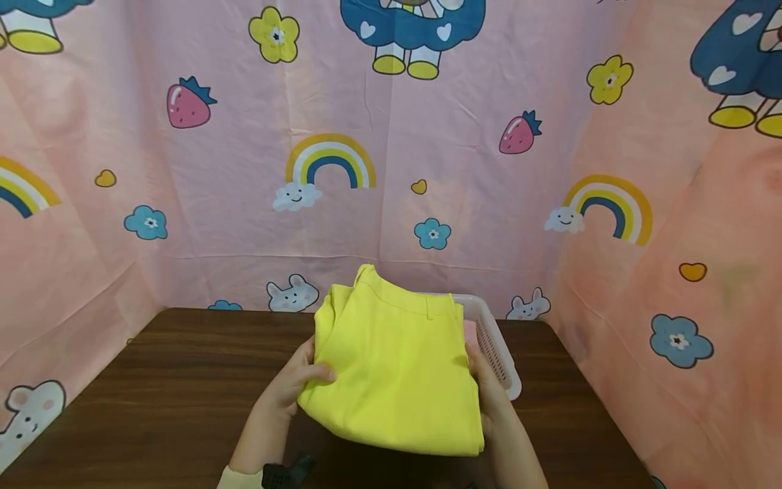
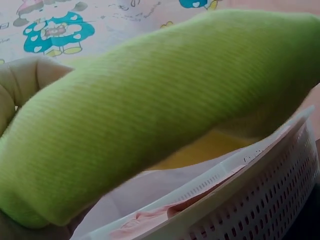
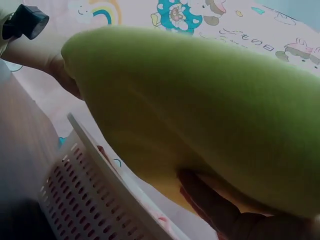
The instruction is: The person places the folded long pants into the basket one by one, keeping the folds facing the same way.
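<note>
A pair of folded yellow pants (image 1: 397, 373), with a waistband and belt loop along the top edge, is held up over the table in the head view. My left hand (image 1: 298, 380) grips its left side, thumb on the front. On the opposite side my right hand (image 1: 487, 387) holds the edge, most of its fingers hidden behind the cloth. In the left wrist view the thick fold of the pants (image 2: 165, 110) covers much of the picture. From the right wrist, fingers of my right hand (image 3: 220, 210) show against the underside of the pants (image 3: 175, 105).
Behind the pants stands a white perforated plastic basket (image 1: 499, 350), partly hidden, with pink cloth (image 1: 470, 331) inside. Both are on a dark wooden table (image 1: 183, 387). A printed pink curtain (image 1: 440, 183) hangs around the back and sides.
</note>
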A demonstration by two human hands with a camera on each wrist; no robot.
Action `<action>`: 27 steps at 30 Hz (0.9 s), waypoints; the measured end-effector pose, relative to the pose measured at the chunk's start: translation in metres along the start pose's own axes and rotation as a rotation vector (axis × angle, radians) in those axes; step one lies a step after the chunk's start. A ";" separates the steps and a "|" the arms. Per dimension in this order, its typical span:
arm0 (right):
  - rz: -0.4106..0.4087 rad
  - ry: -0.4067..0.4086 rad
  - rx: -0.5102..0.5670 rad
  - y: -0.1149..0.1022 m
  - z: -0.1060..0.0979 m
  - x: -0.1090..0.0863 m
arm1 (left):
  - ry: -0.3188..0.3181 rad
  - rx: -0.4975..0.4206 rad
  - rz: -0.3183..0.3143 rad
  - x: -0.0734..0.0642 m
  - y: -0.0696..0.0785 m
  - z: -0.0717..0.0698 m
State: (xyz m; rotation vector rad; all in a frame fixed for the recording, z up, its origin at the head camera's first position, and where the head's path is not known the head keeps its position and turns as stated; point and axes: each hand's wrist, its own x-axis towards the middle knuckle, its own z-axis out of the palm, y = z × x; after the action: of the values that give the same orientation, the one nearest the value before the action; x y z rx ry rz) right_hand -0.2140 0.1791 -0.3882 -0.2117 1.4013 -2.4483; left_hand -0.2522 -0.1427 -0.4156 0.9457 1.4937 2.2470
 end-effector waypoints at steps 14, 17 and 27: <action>-0.096 0.151 -0.089 0.012 0.005 0.007 | 0.049 -0.208 0.033 -0.002 -0.002 -0.001; -0.169 0.166 -0.081 0.012 0.007 0.008 | 0.073 -0.384 0.064 0.001 -0.002 0.005; -0.332 0.285 -0.023 0.021 0.021 0.010 | 0.293 -0.826 0.104 0.013 -0.014 0.030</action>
State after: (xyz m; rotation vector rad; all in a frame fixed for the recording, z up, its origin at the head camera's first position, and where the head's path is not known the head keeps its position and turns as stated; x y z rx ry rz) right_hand -0.2136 0.1492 -0.3956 -0.1106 1.6231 -2.8241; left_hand -0.2435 -0.1079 -0.4161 0.4473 0.4607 2.7760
